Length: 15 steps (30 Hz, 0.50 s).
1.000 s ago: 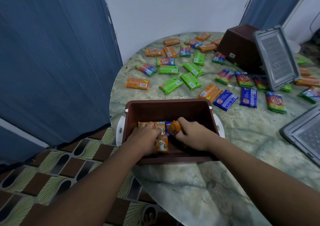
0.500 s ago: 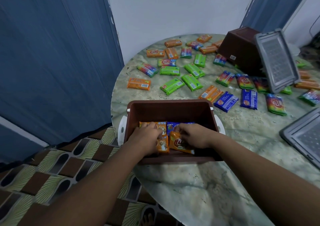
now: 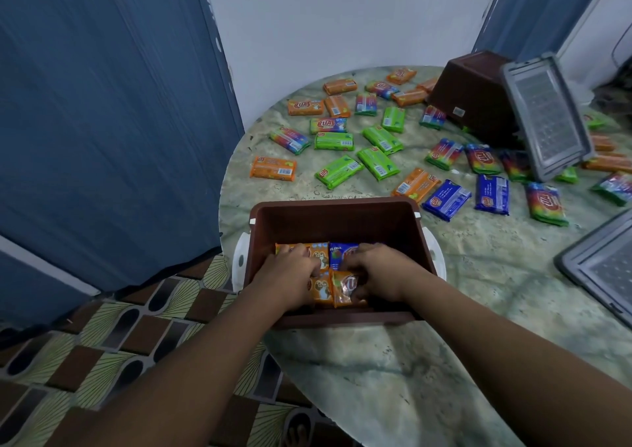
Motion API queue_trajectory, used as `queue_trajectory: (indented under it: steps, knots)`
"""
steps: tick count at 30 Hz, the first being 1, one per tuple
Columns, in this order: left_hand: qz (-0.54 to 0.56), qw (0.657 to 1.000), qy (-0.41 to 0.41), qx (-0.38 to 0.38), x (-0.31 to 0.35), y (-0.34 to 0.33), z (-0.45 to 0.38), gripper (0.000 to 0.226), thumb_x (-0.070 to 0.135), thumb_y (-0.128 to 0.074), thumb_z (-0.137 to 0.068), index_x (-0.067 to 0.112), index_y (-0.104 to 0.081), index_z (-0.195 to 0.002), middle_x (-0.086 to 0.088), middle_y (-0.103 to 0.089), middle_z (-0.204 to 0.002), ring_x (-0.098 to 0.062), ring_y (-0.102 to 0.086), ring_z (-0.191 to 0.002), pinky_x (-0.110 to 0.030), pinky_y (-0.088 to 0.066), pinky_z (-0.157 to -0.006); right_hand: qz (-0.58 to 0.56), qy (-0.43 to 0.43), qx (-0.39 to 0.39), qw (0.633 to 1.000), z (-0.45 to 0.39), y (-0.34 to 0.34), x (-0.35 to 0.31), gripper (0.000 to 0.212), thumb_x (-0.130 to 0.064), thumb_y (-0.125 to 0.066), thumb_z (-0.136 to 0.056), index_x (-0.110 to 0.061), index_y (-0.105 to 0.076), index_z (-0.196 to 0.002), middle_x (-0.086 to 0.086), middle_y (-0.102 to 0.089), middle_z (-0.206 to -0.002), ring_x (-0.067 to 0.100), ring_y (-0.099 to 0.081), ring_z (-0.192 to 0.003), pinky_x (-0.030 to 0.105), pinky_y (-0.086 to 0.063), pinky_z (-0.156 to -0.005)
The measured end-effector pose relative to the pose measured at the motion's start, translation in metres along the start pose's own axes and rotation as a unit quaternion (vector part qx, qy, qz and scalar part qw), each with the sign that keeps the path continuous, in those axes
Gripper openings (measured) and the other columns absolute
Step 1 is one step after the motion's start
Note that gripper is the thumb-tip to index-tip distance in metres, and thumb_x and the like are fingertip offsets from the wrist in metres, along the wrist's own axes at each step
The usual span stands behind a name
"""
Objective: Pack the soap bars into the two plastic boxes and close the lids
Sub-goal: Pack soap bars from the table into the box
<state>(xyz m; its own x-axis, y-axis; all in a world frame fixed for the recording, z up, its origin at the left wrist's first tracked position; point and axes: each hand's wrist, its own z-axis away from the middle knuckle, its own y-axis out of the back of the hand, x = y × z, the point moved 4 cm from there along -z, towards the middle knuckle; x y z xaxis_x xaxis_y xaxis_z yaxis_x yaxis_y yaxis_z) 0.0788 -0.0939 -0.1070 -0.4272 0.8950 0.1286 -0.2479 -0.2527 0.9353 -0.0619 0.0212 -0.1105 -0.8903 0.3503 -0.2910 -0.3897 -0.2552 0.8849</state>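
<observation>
Both hands are down inside the near brown box [image 3: 338, 214], which sits at the near left edge of the counter [image 3: 478, 275]. The left hand [image 3: 287, 275] presses curled fingers on an orange bar, and the right hand [image 3: 376, 275] seems to hold a second orange soap bar [image 3: 343, 289] beside it, though its fingertips are hidden. The likely trouble is a bar wedging on edge or riding over its neighbour, since the wrappers look slick and the row is tight; that would waste depth and later stop the lid from seating. The box also stands close to the counter's rim, so a hard push could shift it toward the floor. The bars are flat rectangular packets in glossy orange, green, blue and rainbow wrap; most lie scattered across the far counter around the second box [image 3: 472, 97], tipped over with its grey lid [image 3: 547, 114] hanging open.
</observation>
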Motion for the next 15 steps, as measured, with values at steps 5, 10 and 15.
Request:
queue_trajectory:
  steps: [5, 10, 15]
  knots:
    - [0.019, 1.0, 0.007, -0.007, 0.0, 0.004, 0.001, 0.058, 0.051, -0.083, -0.075, 0.034, -0.057, -0.124, 0.0, -0.045, -0.135, -0.024, -0.04, -0.125, -0.044, -0.043, -0.101, -0.025, -0.015, 0.076, 0.997, 0.006, 0.011, -0.002, 0.053, -0.046, -0.078, -0.085, -0.032, -0.062, -0.134, -0.002, -0.054, -0.123, 0.021, -0.055, -0.115, 0.039, -0.052, -0.092]
    - [0.154, 0.958, -0.01, 0.241, 0.003, 0.044, 0.024, 0.043, 0.043, -0.078, -0.082, 0.029, -0.063, -0.12, 0.008, -0.048, -0.116, -0.013, -0.045, -0.112, -0.032, -0.044, -0.084, -0.034, -0.033, 0.397, 0.917, 0.038, 0.061, 0.008, 0.03, -0.039, -0.07, -0.091, -0.022, -0.065, -0.116, 0.002, -0.052, -0.107, 0.024, -0.048, -0.104, 0.037, -0.044, -0.085]
    - [0.061, 0.934, 0.18, 0.302, -0.032, 0.074, 0.025, 0.063, 0.052, -0.069, -0.089, 0.018, -0.046, -0.136, -0.012, -0.045, -0.13, -0.029, -0.041, -0.119, -0.04, -0.044, -0.093, -0.116, -0.231, 0.311, 0.915, 0.038, 0.058, 0.049, 0.063, -0.047, -0.071, -0.089, -0.026, -0.043, -0.141, 0.013, -0.037, -0.131, 0.037, -0.04, -0.122, 0.046, -0.038, -0.105]
